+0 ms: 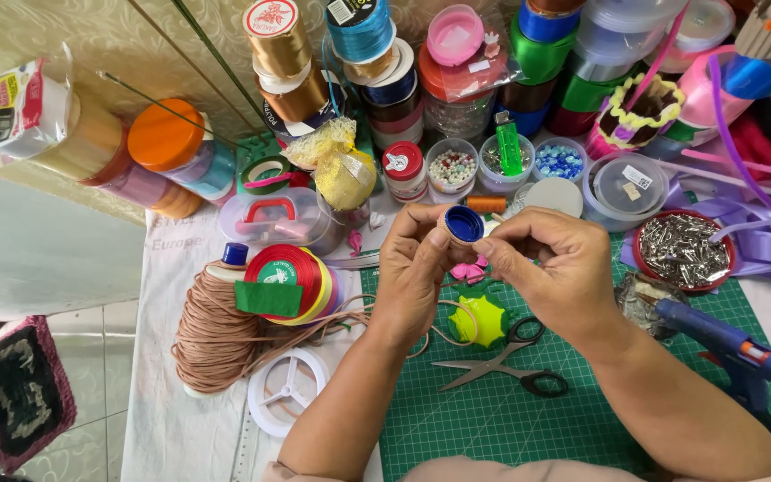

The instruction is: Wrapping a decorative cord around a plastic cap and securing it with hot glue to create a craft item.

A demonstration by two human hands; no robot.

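Nearest the camera, both forearms reach up from the bottom edge over a green gridded cutting mat (493, 428) that lies on the table. On the mat between the arms lie black-handled steel scissors (506, 361), their blades pointing left. Just above them sits a yellow-green star-shaped ribbon piece (485, 321), and a small pink ribbon flower (468, 270) shows just under the hands. At the right edge of the mat rests a blue glue gun (729, 344) with an orange trigger.

Above the mat, held up between the two hands, is a small round blue plastic cap (464, 223), its open side facing the camera. The left hand (417, 268) has its thumb and fingers closed on the cap's left edge; the right hand (551, 268) pinches the right edge with thumb and forefinger, its other fingers curled in.

To the left of the mat stand a large cone of tan cord (216, 335), an empty white plastic spool (289, 388), and a stack of satin ribbon rolls with a red one on top (292, 281).

Further back, a red-rimmed round dish of silver metal clips (682, 250) sits at the right, near loose lilac ribbon (760, 232). Beyond the hands stand small clear jars of beads (452, 170), a green lighter (509, 147), a yellow mesh-wrapped bundle (343, 170) and an orange-lidded plastic jar (167, 138). At the far edge rise stacked spools of gold, blue and green ribbon (283, 54).
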